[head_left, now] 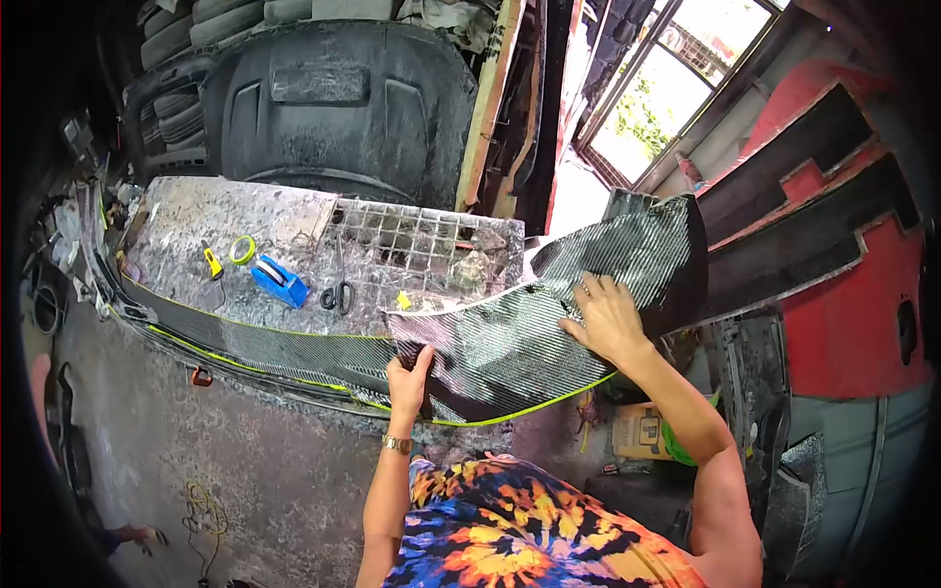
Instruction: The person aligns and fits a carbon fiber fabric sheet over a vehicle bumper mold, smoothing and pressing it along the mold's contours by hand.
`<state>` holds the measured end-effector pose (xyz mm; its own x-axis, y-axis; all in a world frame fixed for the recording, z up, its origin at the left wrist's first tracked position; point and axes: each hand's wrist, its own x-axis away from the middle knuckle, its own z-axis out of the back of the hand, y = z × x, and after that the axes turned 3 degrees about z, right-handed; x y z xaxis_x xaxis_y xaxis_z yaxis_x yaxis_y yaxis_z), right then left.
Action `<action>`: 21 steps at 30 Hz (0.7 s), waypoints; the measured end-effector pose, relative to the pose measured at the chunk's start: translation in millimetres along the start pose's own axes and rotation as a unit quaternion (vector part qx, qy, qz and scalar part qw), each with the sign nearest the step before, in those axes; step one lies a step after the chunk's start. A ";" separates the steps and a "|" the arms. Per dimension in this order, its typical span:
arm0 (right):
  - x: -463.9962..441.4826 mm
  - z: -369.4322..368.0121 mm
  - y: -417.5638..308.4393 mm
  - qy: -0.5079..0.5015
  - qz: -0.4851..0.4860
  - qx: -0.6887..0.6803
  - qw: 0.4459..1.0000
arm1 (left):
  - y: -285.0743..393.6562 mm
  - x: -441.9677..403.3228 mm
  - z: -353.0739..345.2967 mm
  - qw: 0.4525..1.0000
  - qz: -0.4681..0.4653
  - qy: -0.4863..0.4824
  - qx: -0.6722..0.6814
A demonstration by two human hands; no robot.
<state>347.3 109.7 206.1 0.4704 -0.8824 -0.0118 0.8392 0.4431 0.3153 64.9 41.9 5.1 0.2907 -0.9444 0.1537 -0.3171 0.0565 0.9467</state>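
A wide sheet of shiny black woven fabric [510,343] lies over the right end of a long curved part [265,345] edged with yellow-green tape. At the sheet's left edge my left hand [407,384] pinches the fabric, thumb on top. My right hand [605,318] rests on the sheet further right, fingers spread and pressed on its surface. Beyond the fabric, on the worktable [176,220], lie black scissors [338,294], a blue tape dispenser [280,282], a roll of yellow-green tape [242,250] and a yellow cutter [213,262].
A large black hood-like panel [338,118] stands behind the table. Red and black panels [833,323] lean at the right. A cardboard box [639,431] sits below the sheet. A cord [204,514] lies on the floor, near another person's foot [155,535].
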 end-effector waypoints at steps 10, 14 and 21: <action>51.0 -10.6 74.5 0.455 -0.196 -0.223 0.840 | -16.5 -2.7 9.2 1.000 0.005 0.019 -0.022; 51.3 -40.6 157.6 0.346 -0.210 -0.599 0.691 | -3.4 1.9 3.9 0.999 -0.004 0.042 -0.024; 44.6 53.2 157.2 0.234 -0.157 -0.472 0.835 | 22.7 13.7 4.3 0.999 -0.040 0.015 -0.027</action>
<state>485.6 131.6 305.7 0.0569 -0.9181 -0.3922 0.6787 0.3237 -0.6592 57.9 28.9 27.4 0.3407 -0.9364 0.0839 -0.2426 -0.0014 0.9701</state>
